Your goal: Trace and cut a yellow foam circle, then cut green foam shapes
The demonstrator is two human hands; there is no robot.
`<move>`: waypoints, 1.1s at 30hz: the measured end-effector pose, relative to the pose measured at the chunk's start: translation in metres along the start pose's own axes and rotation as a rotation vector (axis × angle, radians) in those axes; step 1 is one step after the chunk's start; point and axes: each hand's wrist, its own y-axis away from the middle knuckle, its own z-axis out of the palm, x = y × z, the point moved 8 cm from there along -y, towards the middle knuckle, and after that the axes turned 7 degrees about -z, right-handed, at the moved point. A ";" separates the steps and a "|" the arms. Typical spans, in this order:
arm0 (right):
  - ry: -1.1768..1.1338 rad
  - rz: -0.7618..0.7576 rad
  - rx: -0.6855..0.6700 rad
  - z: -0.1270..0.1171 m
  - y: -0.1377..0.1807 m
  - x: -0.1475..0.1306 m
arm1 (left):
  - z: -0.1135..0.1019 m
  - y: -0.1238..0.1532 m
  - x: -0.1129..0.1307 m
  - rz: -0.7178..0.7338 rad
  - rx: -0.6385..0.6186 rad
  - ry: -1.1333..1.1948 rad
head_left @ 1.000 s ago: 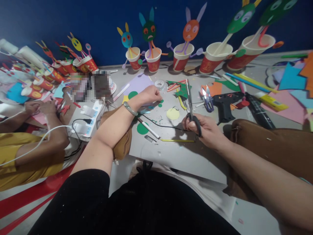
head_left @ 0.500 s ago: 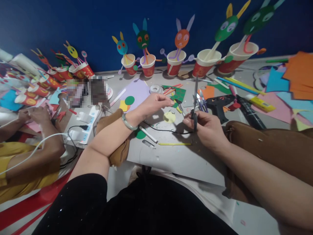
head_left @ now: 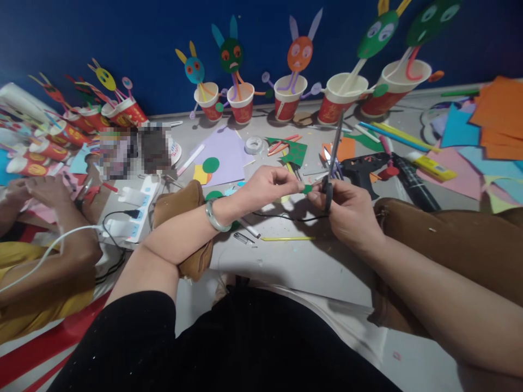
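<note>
My right hand (head_left: 350,211) is closed round the black handles of a pair of scissors (head_left: 332,158), whose blades point up and away. My left hand (head_left: 273,184) is pinched on a small green paper piece (head_left: 307,189) held right beside the scissors' handles. Both hands meet above the grey board (head_left: 298,261) on the floor. A bangle (head_left: 214,216) sits on my left wrist.
Paper cups with bunny figures (head_left: 286,98) line the blue wall. A black glue gun (head_left: 363,166), tape roll (head_left: 254,145), coloured paper sheets (head_left: 490,130), a pen (head_left: 249,227) and a power strip (head_left: 139,209) lie about. Another person's arms (head_left: 53,218) work at left.
My left hand lifted off the table with the small green piece and came right to meet the right hand. The scissors rose from the table to point upward.
</note>
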 end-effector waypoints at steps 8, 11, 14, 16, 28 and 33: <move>-0.061 0.024 -0.020 0.001 0.002 -0.001 | 0.004 0.000 0.003 0.016 -0.093 0.011; -0.051 -0.027 -0.127 0.007 0.003 0.000 | -0.006 0.001 0.006 0.061 0.012 0.075; -0.047 -0.084 -0.297 0.019 0.007 0.002 | -0.013 0.002 0.007 0.090 0.080 0.127; -0.033 -0.101 -0.384 0.025 0.010 0.005 | -0.015 0.002 0.007 0.094 0.103 0.158; 0.028 -0.092 -0.453 0.036 0.012 0.003 | -0.014 0.007 0.011 0.073 0.151 0.219; 0.063 -0.085 -0.425 0.035 0.011 0.002 | -0.013 0.010 0.012 0.032 0.156 0.217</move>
